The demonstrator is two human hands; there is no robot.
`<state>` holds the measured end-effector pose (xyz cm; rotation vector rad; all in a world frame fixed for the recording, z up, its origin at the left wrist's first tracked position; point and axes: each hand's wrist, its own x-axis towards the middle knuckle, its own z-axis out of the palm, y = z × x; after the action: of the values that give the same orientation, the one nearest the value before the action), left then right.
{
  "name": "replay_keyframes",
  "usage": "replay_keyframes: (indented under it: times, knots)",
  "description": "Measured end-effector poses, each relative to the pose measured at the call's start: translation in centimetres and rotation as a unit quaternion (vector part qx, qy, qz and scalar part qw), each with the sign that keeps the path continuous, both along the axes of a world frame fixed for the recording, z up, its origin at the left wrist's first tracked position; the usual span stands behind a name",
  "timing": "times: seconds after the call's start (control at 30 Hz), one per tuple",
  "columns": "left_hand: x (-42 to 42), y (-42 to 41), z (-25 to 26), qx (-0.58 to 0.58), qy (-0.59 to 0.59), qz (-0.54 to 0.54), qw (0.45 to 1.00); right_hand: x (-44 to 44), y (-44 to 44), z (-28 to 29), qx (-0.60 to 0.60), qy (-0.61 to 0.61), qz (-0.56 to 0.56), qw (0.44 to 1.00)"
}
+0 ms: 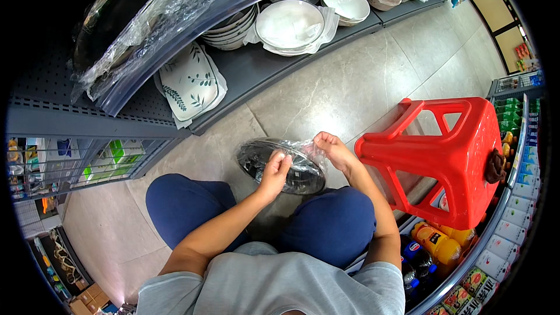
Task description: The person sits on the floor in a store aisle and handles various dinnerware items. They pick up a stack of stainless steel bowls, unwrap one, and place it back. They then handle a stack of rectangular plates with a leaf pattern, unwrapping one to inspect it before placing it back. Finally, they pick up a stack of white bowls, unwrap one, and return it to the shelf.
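A dark oval plate or tray (262, 157), partly covered in clear plastic film (302, 148), is low in front of my knees. My left hand (275, 170) is over its middle, thumb and fingers pinched on the film. Beyond its right rim, my right hand (330, 146) pinches a stretched edge of the same film. Whether the plate rests on the floor or against my legs, I cannot tell.
A red plastic stool (437, 148) lies on its side at the right, near drink bottles (437, 240). Ahead, a grey shelf (262, 74) holds white bowls (345, 2), an oval dish (289, 24) and leaf-patterned plates (190, 83). A film-wrapped dark tray (127, 17) is on the upper shelf.
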<state>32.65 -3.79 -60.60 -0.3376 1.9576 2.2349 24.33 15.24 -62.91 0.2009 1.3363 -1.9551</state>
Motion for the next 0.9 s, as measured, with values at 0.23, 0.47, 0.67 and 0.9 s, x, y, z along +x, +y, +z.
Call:
replay_keyframes:
  times: [0.23,0.47,0.67,0.9]
  knots:
    - [0.0,0.3,1.2,-0.015,0.021,-0.002,1.0,-0.4,0.4,-1.2,0.044,-0.003,-0.02,0.999]
    - [0.9,-0.1,2.6,0.026,-0.016,-0.024,0.999,-2.0,1.5,-0.8,0.094,-0.011,-0.1,0.991]
    - [0.1,-0.8,2.8,0.099,-0.058,-0.005,0.993,-3.8,2.4,-5.8,0.162,0.016,-0.126,0.979]
    - [-2.9,-0.4,3.4,0.085,-0.046,-0.044,0.994,-3.7,4.3,-10.6,0.412,0.125,-0.064,0.9]
